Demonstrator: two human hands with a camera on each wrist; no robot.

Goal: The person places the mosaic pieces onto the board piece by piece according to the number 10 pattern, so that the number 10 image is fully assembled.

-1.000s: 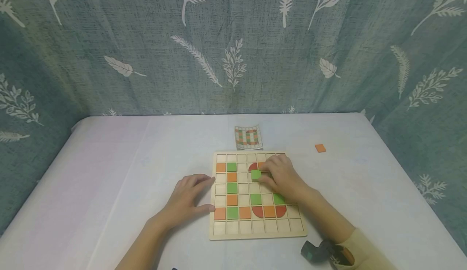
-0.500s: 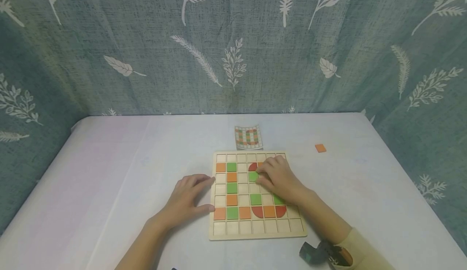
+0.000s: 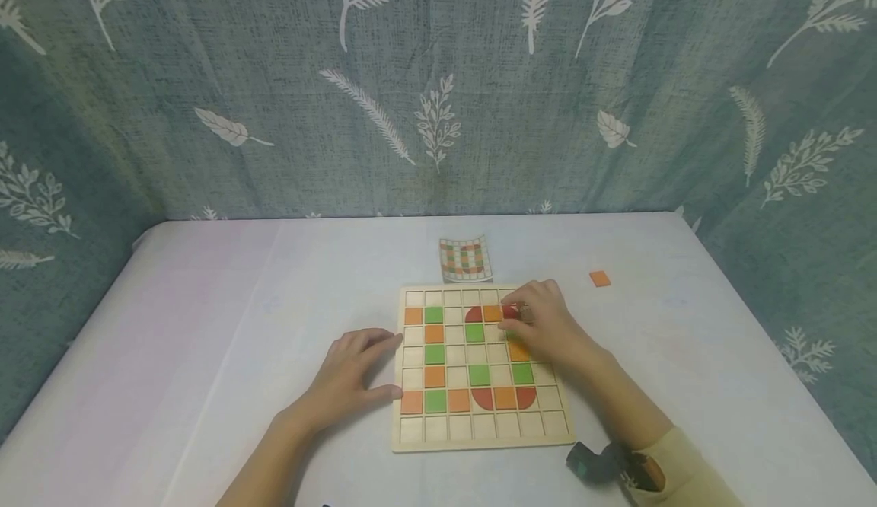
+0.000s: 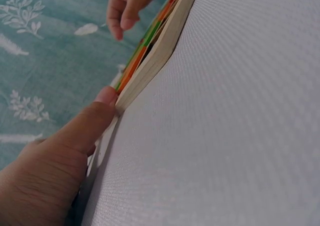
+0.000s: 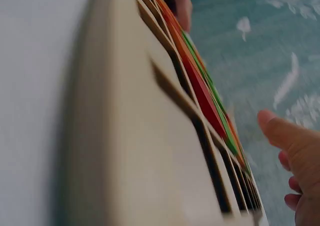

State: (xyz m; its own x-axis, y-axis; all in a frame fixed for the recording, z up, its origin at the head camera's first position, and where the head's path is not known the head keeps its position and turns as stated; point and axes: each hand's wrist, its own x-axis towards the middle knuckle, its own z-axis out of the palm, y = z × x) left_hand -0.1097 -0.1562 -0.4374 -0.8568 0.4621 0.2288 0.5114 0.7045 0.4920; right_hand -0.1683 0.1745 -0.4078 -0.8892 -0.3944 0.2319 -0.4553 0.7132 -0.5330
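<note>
A wooden grid board (image 3: 483, 431) bears orange and green square tiles and red rounded pieces. My left hand (image 3: 358, 366) rests at its left side, thumb and fingertips spread along the edge; in the left wrist view the thumb (image 4: 82, 126) touches the rim. Over the board's upper right hovers my right hand (image 3: 546, 323), thumb and fingers apart, with no tile showing between them. Its fingertips are close to a red rounded piece (image 3: 510, 311), partly hidden. Left of that hand, a green tile (image 3: 475, 333) lies in a cell below an orange tile (image 3: 492, 314).
Behind the board lies a small pattern card (image 3: 466, 259) printed with a coloured grid. A loose orange tile (image 3: 600, 279) is on the white table (image 3: 274, 286) to the right. A leaf-patterned curtain (image 3: 288, 96) stands behind the table.
The green tile pinched in my right hand one second ago now lies in a board cell. That hand has let go and shifted right. My left hand stays at the board's edge.
</note>
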